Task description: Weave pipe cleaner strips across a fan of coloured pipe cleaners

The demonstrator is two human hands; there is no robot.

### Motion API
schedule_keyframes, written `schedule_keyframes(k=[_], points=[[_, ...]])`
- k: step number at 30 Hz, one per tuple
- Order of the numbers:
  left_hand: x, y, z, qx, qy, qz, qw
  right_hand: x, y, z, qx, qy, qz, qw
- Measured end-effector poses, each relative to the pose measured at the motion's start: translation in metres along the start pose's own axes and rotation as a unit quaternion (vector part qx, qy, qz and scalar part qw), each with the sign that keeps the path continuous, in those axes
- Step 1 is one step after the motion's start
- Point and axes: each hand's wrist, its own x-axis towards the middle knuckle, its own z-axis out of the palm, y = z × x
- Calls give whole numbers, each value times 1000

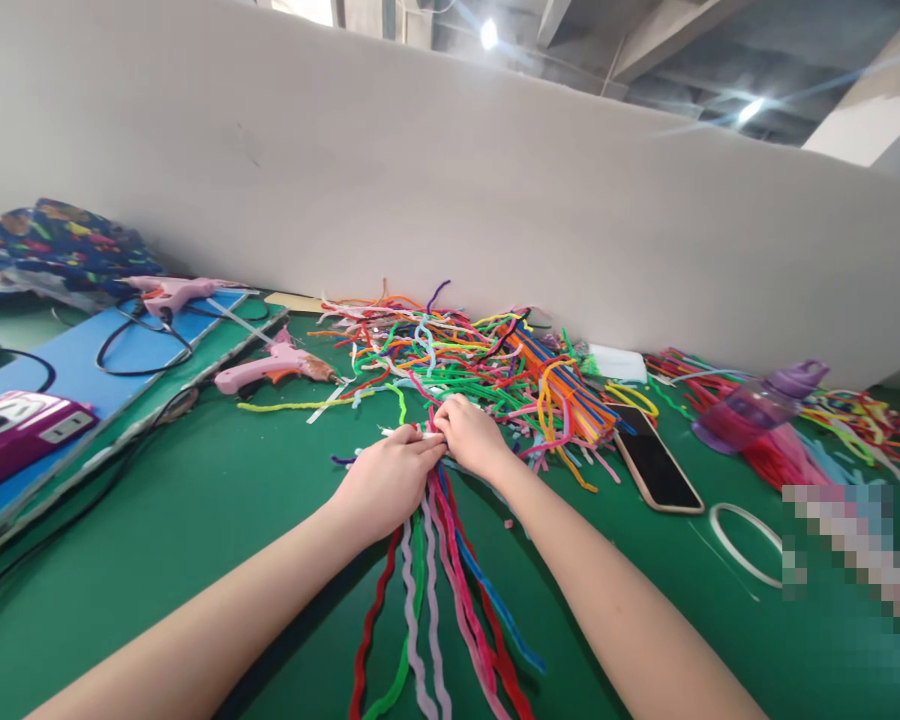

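Observation:
My left hand and my right hand meet over the green tabletop, fingers closed on the upper end of a bunch of pipe cleaners. Wavy red, green, lilac, pink and blue strands hang from that end toward me and fan out. Between my fingertips a small white piece shows; its kind is hidden by the fingers. Just beyond my hands lies a tangled heap of many-coloured pipe cleaners.
Left are a pink glue gun, a second glue gun, black cords and a purple power strip. Right are a bundle of orange and blue pipe cleaners, a phone, a purple bottle and a white ring.

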Motion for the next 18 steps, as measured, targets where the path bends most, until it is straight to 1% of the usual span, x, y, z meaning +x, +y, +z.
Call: schedule_keyframes(k=[3, 7, 10, 12, 15, 18], points=[[0, 0, 1, 3, 2, -1, 1000, 0, -1, 2, 4, 10, 9, 1000], [-2, 0, 2, 8, 8, -4, 1000, 1, -1, -2, 72, 19, 0, 997], [-2, -1, 1, 6, 5, -7, 1000, 1, 4, -11, 139, 59, 5, 989], [-2, -1, 1, -4, 3, -12, 1000, -2, 9, -18, 158, 83, 2, 984], [-2, -2, 0, -15, 4, -18, 1000, -7, 17, -26, 109, 53, -24, 992], [-2, -2, 0, -10, 4, -16, 1000, -11, 18, -27, 53, 22, -43, 997]])
